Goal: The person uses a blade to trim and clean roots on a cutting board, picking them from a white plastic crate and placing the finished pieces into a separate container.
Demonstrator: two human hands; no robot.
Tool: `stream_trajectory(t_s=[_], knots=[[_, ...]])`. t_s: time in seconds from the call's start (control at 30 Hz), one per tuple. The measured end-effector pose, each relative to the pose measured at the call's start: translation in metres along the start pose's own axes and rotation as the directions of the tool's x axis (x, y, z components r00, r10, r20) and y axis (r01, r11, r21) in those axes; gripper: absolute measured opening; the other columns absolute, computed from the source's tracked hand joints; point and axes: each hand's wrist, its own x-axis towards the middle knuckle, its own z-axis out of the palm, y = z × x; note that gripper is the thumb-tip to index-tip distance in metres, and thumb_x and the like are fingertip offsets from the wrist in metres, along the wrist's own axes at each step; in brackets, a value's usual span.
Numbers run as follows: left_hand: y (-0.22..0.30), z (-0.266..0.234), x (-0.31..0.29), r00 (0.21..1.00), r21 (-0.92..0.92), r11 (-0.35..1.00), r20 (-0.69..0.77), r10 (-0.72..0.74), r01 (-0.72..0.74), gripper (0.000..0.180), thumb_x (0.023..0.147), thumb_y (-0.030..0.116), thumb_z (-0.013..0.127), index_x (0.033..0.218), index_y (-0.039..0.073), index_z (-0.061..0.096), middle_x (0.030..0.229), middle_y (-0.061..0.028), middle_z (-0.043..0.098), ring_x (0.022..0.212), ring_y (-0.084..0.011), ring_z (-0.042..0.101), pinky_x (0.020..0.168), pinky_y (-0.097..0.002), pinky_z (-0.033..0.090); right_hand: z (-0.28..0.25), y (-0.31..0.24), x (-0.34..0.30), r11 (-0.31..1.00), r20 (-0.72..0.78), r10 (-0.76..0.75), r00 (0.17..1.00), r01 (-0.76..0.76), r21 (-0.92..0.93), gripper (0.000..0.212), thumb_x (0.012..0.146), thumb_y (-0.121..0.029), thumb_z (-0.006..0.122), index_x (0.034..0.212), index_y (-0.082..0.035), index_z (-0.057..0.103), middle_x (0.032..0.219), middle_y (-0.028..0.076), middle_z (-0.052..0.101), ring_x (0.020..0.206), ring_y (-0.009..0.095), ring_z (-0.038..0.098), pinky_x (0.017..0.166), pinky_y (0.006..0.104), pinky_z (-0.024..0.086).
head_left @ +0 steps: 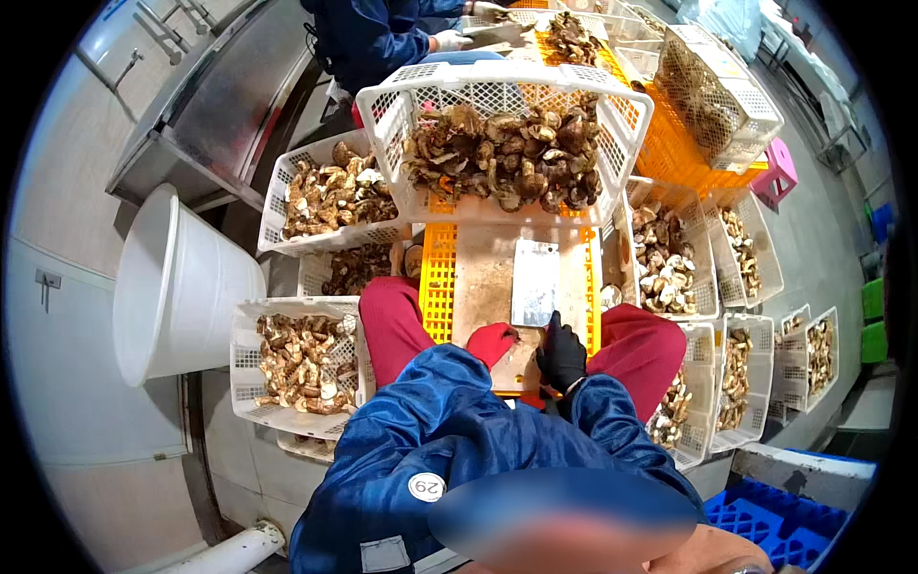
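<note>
The left hand [490, 344], in a red glove, has its fingers drawn close together near a small brown piece [515, 335] over the board [483, 273]; I cannot tell if it grips this. The right hand [562, 356], in a black glove, has one finger stretched forward and the others curled; whether it holds a tool, I cannot tell. A pale plate [535, 277] lies on the board, just beyond it.

The mushrooms [507, 158] ahead fill much of the tilted crate [384, 120], so much work seems left. At both sides, more mushrooms lie in the side crates [246, 368]; many look paler, and perhaps this part is already done.
</note>
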Motion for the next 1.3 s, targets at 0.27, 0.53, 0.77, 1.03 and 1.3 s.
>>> stream_trajectory(t_s=[0.27,0.53,0.77,1.03,1.3], knots=[[-0.005,0.01,-0.003,0.995,-0.06,0.994,-0.044,0.093,-0.096,0.02,0.076,0.022,0.056,0.086,0.006,0.061,0.083,-0.0131,0.061,0.079,-0.0279,0.059,0.069,-0.0348,0.046,0.004,-0.007,0.017,0.997,0.061,0.071,0.996,-0.071,0.0,0.08,0.065,-0.011,0.057,0.133,-0.006,0.015,0.092,0.02,0.052,0.075,0.035,0.056,0.061,0.0446,0.046],[-0.01,0.023,-0.006,0.994,-0.051,0.996,0.07,0.078,-0.075,0.021,0.077,0.022,0.057,0.088,0.005,0.062,0.083,-0.0118,0.062,0.079,-0.0258,0.059,0.069,-0.0324,0.046,0.022,0.031,0.025,0.775,0.115,0.256,0.96,-0.275,0.569,0.08,0.067,-0.01,0.055,0.135,-0.017,0.014,0.082,0.018,0.054,0.058,0.032,0.054,0.051,0.0415,0.044],[-0.037,0.031,0.002,0.997,-0.041,0.998,0.064,0.048,-0.046,0.02,0.078,0.022,0.054,0.087,0.006,0.063,0.079,-0.0106,0.062,0.073,-0.0221,0.06,0.066,-0.0298,0.047,0.022,0.031,0.015,-0.066,0.508,0.237,0.828,-0.508,0.859,0.028,0.071,-0.005,0.054,0.096,-0.01,0.042,0.063,0.01,0.049,0.044,0.02,0.047,0.037,0.0336,0.041],[-0.036,0.031,0.002,0.995,0.09,0.991,0.021,0.094,-0.096,0.024,0.078,0.026,0.05,0.087,0.008,0.063,0.087,-0.0121,0.061,0.081,-0.0284,0.058,0.07,-0.0343,0.045,0.034,0.034,0.019,-0.01,0.424,0.314,0.85,-0.443,0.896,0.019,0.073,-0.008,0.059,0.087,-0.009,0.046,0.06,0.008,0.051,0.043,0.017,0.048,0.036,0.0307,0.04],[-0.018,0.024,0.003,0.998,0.024,1.0,0.066,-0.014,0.012,0.026,0.078,0.027,0.053,0.09,0.007,0.062,0.085,-0.013,0.062,0.078,-0.0262,0.06,0.069,-0.0322,0.046,0.023,0.032,0.021,0.107,0.425,0.361,0.83,-0.49,0.865,0.018,0.073,-0.008,0.059,0.086,-0.008,0.046,0.057,0.008,0.05,0.042,0.018,0.048,0.034,0.0305,0.038]])
